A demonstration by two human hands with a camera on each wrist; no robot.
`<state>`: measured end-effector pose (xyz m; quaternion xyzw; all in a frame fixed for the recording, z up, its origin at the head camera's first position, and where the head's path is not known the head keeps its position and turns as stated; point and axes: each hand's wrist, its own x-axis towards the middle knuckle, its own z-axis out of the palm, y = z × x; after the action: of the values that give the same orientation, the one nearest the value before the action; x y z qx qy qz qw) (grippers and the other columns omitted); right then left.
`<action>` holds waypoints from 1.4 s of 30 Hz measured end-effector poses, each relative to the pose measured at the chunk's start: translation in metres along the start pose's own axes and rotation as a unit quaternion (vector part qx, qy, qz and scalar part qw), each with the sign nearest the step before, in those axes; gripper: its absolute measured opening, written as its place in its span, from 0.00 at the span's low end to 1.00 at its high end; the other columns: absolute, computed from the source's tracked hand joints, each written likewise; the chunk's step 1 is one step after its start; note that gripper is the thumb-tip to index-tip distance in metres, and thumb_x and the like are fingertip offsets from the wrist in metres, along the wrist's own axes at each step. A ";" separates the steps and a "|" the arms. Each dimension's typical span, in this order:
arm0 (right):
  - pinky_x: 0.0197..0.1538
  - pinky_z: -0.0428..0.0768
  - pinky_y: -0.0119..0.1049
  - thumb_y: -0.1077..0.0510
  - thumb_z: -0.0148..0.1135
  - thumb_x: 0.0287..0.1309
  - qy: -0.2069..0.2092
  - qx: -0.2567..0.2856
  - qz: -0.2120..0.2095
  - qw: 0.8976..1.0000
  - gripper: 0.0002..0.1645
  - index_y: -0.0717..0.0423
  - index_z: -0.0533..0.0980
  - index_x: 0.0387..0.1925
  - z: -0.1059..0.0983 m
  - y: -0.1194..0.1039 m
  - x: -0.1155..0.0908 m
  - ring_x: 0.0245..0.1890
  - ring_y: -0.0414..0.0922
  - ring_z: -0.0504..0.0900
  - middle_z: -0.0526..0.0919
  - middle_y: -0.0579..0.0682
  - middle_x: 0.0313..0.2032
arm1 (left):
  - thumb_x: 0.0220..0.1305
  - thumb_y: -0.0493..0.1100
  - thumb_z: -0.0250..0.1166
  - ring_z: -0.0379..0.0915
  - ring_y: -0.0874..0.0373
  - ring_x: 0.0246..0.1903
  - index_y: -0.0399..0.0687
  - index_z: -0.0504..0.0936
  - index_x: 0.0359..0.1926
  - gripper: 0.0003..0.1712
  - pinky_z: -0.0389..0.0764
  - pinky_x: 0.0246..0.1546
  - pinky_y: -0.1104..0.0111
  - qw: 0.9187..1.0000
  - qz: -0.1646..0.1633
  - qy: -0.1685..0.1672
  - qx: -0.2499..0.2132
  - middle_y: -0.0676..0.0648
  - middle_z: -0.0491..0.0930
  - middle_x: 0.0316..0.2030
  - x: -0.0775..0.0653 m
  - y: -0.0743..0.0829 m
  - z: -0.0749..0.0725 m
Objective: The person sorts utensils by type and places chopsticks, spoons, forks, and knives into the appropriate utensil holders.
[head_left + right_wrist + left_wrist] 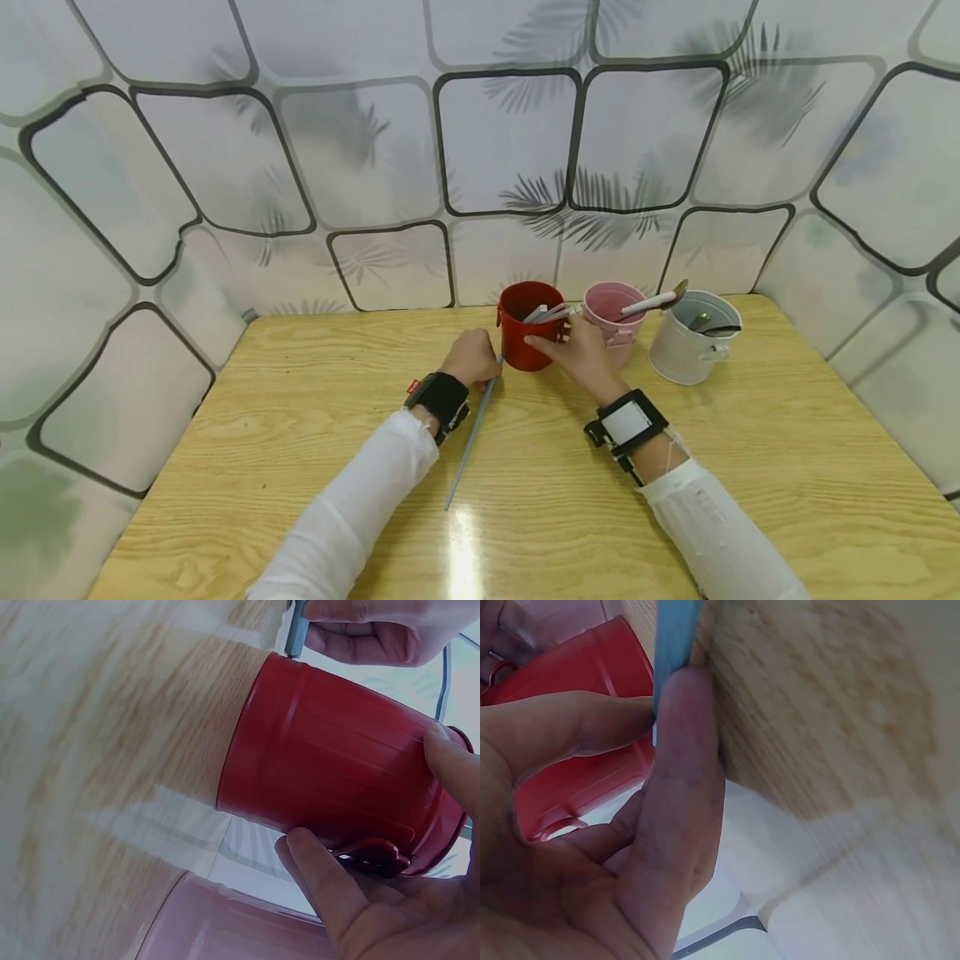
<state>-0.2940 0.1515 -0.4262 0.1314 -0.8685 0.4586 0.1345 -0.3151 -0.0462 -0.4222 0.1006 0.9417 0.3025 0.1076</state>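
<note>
My left hand pinches a long thin grey-blue stick between thumb and fingers, near the stick's far end. The stick slants over the table toward the front. Just right of that hand stands a red bucket, upright, with several pale strips sticking up from it. My right hand holds this bucket from the right, the thumb on its front wall and the other fingers round the side by its small handle. In the left wrist view the stick passes in front of the red bucket.
Right of the red bucket stands a pink bucket, partly behind my right hand, with a pale-handled spoon leaning out. A white bucket beside it holds a few utensils. A patterned wall rises behind the wooden table.
</note>
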 end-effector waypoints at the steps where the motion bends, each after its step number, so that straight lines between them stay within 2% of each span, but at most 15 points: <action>1: 0.58 0.81 0.57 0.57 0.78 0.58 0.000 0.002 -0.001 1.000 0.34 0.65 0.75 0.62 0.000 0.000 0.000 0.55 0.60 0.83 0.83 0.64 0.55 | 0.59 0.30 0.65 0.84 0.48 0.17 0.47 0.71 0.09 0.25 0.71 0.11 0.74 1.000 0.000 -0.001 -0.003 0.51 0.72 0.08 -0.001 -0.001 0.000; 6: 0.57 0.81 0.56 0.57 0.78 0.58 -0.005 0.005 -0.002 1.000 0.34 0.65 0.75 0.62 0.001 0.000 -0.002 0.54 0.59 0.82 0.83 0.63 0.55 | 0.61 0.31 0.65 0.78 0.52 0.13 0.47 0.72 0.08 0.25 0.70 0.13 0.73 1.000 0.007 0.004 -0.010 0.51 0.71 0.08 -0.004 -0.007 -0.006; 8: 0.58 0.81 0.56 0.58 0.77 0.59 -0.007 0.006 -0.002 1.000 0.35 0.65 0.74 0.63 0.001 0.001 -0.002 0.55 0.59 0.82 0.83 0.63 0.56 | 0.61 0.31 0.65 0.78 0.53 0.13 0.44 0.75 0.11 0.21 0.75 0.15 0.71 1.000 0.008 0.009 -0.022 0.49 0.75 0.11 -0.005 -0.008 -0.011; 13: 0.60 0.80 0.56 0.58 0.77 0.59 -0.013 0.018 0.004 1.000 0.37 0.66 0.72 0.65 -0.001 0.000 0.000 0.58 0.59 0.81 0.82 0.63 0.58 | 0.63 0.31 0.66 0.85 0.50 0.22 0.34 0.86 0.32 0.04 0.88 0.28 0.61 0.996 0.010 0.004 -0.090 0.41 0.85 0.29 -0.008 -0.010 -0.027; 17: 0.60 0.80 0.57 0.58 0.77 0.59 -0.013 0.021 0.008 1.000 0.37 0.66 0.73 0.65 -0.002 -0.001 0.000 0.57 0.60 0.81 0.82 0.63 0.58 | 0.68 0.32 0.63 0.85 0.48 0.26 0.30 0.84 0.45 0.08 0.89 0.32 0.59 0.988 0.019 -0.004 -0.153 0.36 0.84 0.37 -0.013 -0.010 -0.040; 23: 0.57 0.82 0.54 0.59 0.77 0.59 -0.010 0.017 -0.001 1.000 0.34 0.64 0.74 0.63 -0.002 0.001 0.000 0.53 0.58 0.82 0.83 0.62 0.55 | 0.69 0.32 0.61 0.82 0.50 0.30 0.29 0.79 0.50 0.12 0.89 0.38 0.54 0.970 0.026 0.016 -0.240 0.38 0.80 0.39 -0.020 -0.008 -0.058; 27: 0.55 0.81 0.53 0.58 0.77 0.59 -0.011 0.022 0.000 1.000 0.34 0.63 0.74 0.64 -0.002 0.001 0.000 0.51 0.57 0.81 0.83 0.61 0.55 | 0.69 0.33 0.61 0.82 0.44 0.36 0.31 0.79 0.49 0.10 0.88 0.40 0.50 0.961 0.040 0.055 -0.269 0.39 0.79 0.39 -0.028 -0.001 -0.076; 31: 0.56 0.81 0.55 0.58 0.77 0.59 -0.011 0.025 0.001 1.000 0.35 0.65 0.74 0.64 -0.002 0.001 0.000 0.52 0.58 0.81 0.83 0.62 0.55 | 0.67 0.31 0.60 0.80 0.36 0.39 0.32 0.79 0.46 0.09 0.88 0.39 0.52 0.949 0.077 0.116 -0.283 0.40 0.78 0.37 -0.038 0.008 -0.096; 33: 0.56 0.81 0.55 0.58 0.77 0.59 -0.012 0.029 0.003 1.000 0.35 0.65 0.74 0.64 -0.001 0.001 0.001 0.52 0.58 0.81 0.83 0.62 0.56 | 0.67 0.31 0.60 0.80 0.37 0.39 0.33 0.79 0.46 0.08 0.89 0.38 0.55 0.942 0.099 0.150 -0.284 0.40 0.77 0.37 -0.045 0.013 -0.105; 35: 0.56 0.81 0.56 0.58 0.77 0.58 -0.013 0.030 0.002 0.999 0.36 0.66 0.73 0.64 -0.001 0.002 0.001 0.52 0.59 0.81 0.83 0.62 0.56 | 0.67 0.31 0.60 0.79 0.42 0.37 0.33 0.79 0.46 0.08 0.89 0.36 0.59 0.933 0.122 0.185 -0.283 0.41 0.78 0.37 -0.050 0.017 -0.110; 39: 0.56 0.81 0.55 0.58 0.77 0.58 -0.014 0.026 -0.001 1.000 0.35 0.64 0.74 0.64 -0.001 0.003 0.002 0.52 0.58 0.81 0.83 0.62 0.56 | 0.68 0.31 0.62 0.78 0.52 0.36 0.34 0.78 0.47 0.08 0.87 0.35 0.62 0.908 0.174 0.257 -0.283 0.41 0.79 0.37 -0.060 0.026 -0.114; 42: 0.53 0.81 0.53 0.59 0.77 0.59 -0.013 0.026 -0.003 1.000 0.35 0.63 0.74 0.64 -0.001 0.002 0.001 0.50 0.58 0.80 0.83 0.62 0.55 | 0.70 0.32 0.63 0.78 0.54 0.37 0.33 0.78 0.47 0.08 0.84 0.36 0.63 0.883 0.214 0.318 -0.269 0.41 0.80 0.38 -0.067 0.031 -0.114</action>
<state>-0.2954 0.1536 -0.4266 0.1432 -0.8574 0.4792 0.1214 -0.2773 -0.1010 -0.3037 0.1655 0.7633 0.5755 -0.2425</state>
